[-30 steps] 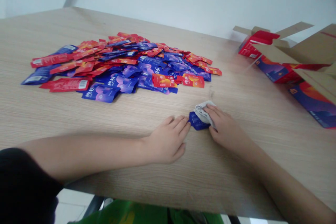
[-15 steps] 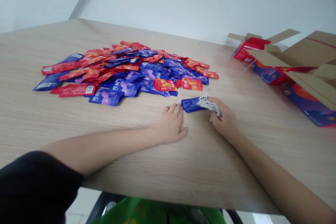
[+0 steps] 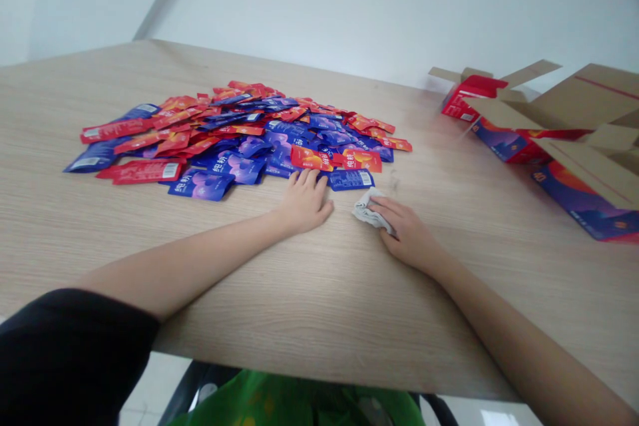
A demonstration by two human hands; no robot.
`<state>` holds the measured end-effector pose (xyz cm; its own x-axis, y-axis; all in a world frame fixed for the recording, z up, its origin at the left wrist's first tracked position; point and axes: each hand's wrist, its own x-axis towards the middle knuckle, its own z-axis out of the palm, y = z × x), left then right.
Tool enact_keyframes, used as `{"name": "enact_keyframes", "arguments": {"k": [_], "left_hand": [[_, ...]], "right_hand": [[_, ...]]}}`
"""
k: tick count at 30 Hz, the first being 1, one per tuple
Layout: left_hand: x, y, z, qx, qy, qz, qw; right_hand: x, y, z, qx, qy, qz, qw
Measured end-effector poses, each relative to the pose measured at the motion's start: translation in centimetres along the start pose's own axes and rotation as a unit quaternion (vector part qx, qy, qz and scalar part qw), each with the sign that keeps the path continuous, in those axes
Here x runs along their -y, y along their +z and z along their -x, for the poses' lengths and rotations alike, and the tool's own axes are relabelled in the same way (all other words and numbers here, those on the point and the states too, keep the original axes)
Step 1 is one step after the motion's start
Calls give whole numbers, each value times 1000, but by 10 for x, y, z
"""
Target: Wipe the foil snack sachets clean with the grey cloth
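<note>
A heap of red and blue packets (image 3: 239,136) lies across the middle of the table. At its front edge, one blue packet (image 3: 351,180) lies flat with its barcode side up. My left hand (image 3: 305,203) rests with fingers spread just left of that packet, fingertips at the edge of the heap, holding nothing. My right hand (image 3: 407,229) is closed around a crumpled pale grey cloth (image 3: 372,208), which touches the tabletop a little nearer to me than the blue packet.
To the right stand open cardboard boxes: a small red one (image 3: 462,101) at the back, a blue and red one (image 3: 504,141), and a larger one (image 3: 584,196) nearer, their flaps sticking out. The wooden table (image 3: 309,319) ends close to my body. A pale wall (image 3: 349,6) rises behind.
The blue packet has moved away from me and left, against the heap. My left hand shifted left and forward with it. My right hand, still with the cloth, came away from the packet.
</note>
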<state>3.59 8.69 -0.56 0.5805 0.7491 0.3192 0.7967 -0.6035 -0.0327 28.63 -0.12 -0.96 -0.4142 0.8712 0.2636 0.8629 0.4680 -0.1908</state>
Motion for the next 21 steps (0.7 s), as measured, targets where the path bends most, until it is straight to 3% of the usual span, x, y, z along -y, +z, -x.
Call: {"name": "enact_keyframes", "arguments": {"k": [7,14,21], "left_hand": [[40,-3,-10,-59,-60,-32,996],[72,9,-19,-14,-49,-38,998],[94,2,-30,26,2,-45,999]], "right_hand": [[-1,-5,2,31,7,1,1000],[-1,-5,2,36,7,-6,999],[0,-7,2,42,11,7,999]]}}
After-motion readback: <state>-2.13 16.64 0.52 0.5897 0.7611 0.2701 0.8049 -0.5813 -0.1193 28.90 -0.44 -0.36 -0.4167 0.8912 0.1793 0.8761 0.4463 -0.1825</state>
